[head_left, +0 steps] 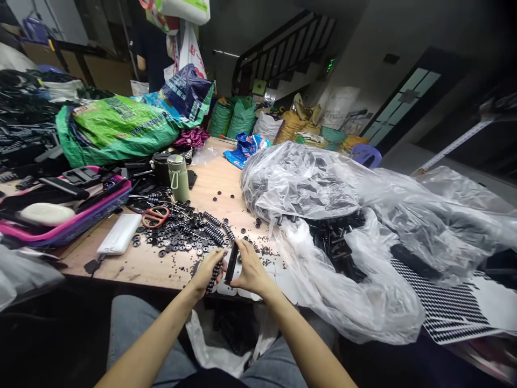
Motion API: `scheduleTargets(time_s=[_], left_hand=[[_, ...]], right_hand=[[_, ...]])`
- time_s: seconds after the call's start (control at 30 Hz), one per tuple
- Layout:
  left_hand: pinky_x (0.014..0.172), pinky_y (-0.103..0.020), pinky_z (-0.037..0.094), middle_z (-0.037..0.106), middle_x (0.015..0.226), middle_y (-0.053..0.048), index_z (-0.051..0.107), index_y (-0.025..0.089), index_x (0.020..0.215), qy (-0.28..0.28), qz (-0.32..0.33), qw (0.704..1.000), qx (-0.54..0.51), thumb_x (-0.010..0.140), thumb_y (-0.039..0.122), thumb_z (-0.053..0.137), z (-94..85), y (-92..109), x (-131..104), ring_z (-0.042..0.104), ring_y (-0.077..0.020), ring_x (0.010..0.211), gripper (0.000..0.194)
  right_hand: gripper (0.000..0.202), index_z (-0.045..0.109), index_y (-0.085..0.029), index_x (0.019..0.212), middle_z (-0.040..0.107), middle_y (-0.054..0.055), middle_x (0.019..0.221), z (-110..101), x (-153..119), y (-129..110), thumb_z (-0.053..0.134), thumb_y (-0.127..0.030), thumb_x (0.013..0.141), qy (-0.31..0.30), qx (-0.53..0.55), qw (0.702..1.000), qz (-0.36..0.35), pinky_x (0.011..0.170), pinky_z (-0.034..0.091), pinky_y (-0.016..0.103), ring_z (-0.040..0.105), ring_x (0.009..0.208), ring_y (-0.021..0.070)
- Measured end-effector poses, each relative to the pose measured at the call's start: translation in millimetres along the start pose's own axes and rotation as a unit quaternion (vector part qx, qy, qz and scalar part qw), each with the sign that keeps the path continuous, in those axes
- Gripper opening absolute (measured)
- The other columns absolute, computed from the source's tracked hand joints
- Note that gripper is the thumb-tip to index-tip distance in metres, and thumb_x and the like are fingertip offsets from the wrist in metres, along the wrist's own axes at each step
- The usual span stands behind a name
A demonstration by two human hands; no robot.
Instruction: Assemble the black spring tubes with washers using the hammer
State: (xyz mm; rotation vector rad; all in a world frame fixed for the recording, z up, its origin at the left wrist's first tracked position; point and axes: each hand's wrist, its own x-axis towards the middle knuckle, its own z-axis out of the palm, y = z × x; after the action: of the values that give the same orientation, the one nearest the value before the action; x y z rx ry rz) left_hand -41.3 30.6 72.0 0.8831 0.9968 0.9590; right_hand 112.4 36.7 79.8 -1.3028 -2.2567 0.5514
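At the table's near edge, my left hand is closed around a narrow black piece with white checks. Close beside it, my right hand grips a flat black bar between thumb and fingers, held nearly upright. The two pieces are side by side; whether they touch, I cannot tell. Just beyond my hands lie several black-and-white checked rods. Small black discs with metal pins among them spread to the left. Tiny dark bits are scattered to the right.
Red-handled scissors, a white power bank and a green flask stand or lie left of the discs. A pink-rimmed tray is further left. Clear plastic bags of black parts fill the right. Below my hands hangs an open bag.
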Motion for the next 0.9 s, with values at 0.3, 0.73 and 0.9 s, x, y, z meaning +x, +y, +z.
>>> scheduleTargets(time_s=[0.3, 0.73, 0.9], left_hand=[[0.027, -0.014, 0.021, 0.041, 0.044, 0.009, 0.052, 0.016, 0.102, 0.036, -0.032, 0.995, -0.086, 0.072, 0.049, 0.047, -4.7, -5.9, 10.2, 0.030, -0.0030, 0.027, 0.046], [0.034, -0.021, 0.041, 0.048, 0.044, 0.004, 0.052, 0.014, 0.073, 0.101, -0.076, 0.986, -0.109, 0.070, 0.036, 0.049, 14.5, 1.6, 9.2, 0.050, -0.0115, 0.035, 0.022], [0.031, -0.020, 0.037, 0.046, 0.044, 0.004, 0.052, 0.013, 0.074, 0.078, -0.132, 0.984, -0.088, 0.071, 0.035, 0.048, 15.6, 4.7, 12.9, 0.049, -0.0116, 0.033, 0.023]], right_hand=[[0.106, 0.013, -0.019, 0.130, 0.026, 0.013, 0.129, 7.2, -9.1, -9.6, 0.074, -0.038, 0.046, 0.024, 0.097, 0.995, -0.017, 0.101, 0.025, 0.042, 0.024, 0.122, 0.0279], [0.109, 0.007, -0.018, 0.131, 0.021, 0.012, 0.134, 18.4, -9.6, -13.8, 0.075, -0.032, 0.047, -0.013, 0.131, 0.991, -0.029, 0.105, 0.022, 0.039, 0.022, 0.125, 0.0241], [0.105, 0.014, -0.020, 0.129, 0.029, 0.011, 0.128, 26.6, -11.9, -8.4, 0.074, -0.027, 0.043, 0.013, 0.160, 0.987, 0.005, 0.101, 0.027, 0.037, 0.032, 0.119, 0.0242]])
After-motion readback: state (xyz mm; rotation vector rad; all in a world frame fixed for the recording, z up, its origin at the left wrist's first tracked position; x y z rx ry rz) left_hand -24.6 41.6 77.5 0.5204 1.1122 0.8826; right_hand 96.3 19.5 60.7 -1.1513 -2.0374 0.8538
